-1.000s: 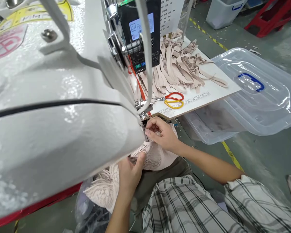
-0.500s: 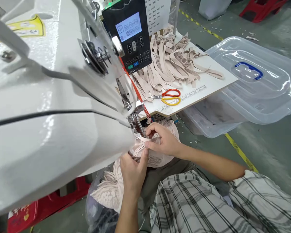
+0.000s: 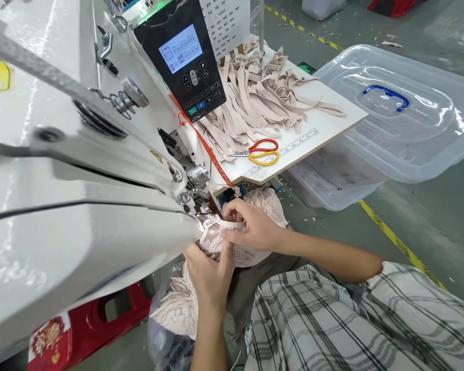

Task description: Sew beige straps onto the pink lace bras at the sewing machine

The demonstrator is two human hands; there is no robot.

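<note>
A pale pink lace garment lies under the presser foot of a white sewing machine. My left hand grips the garment's near edge, thumb and fingers closed on it just below the foot. To the right of the foot, my right hand pinches a narrow pink band that runs from under the foot. More lace hangs beyond my right hand. A further bundle of lace drapes to the left of my left wrist.
Scissors with red and yellow handles lie on the white table, beside a heap of beige strips. A control panel stands above. At right is a lidded clear plastic box; a red stool is at lower left.
The view has shifted, with the machine and table sliding left in the picture. Both hands keep their hold, and more of the pink band shows between the foot and my right hand.
</note>
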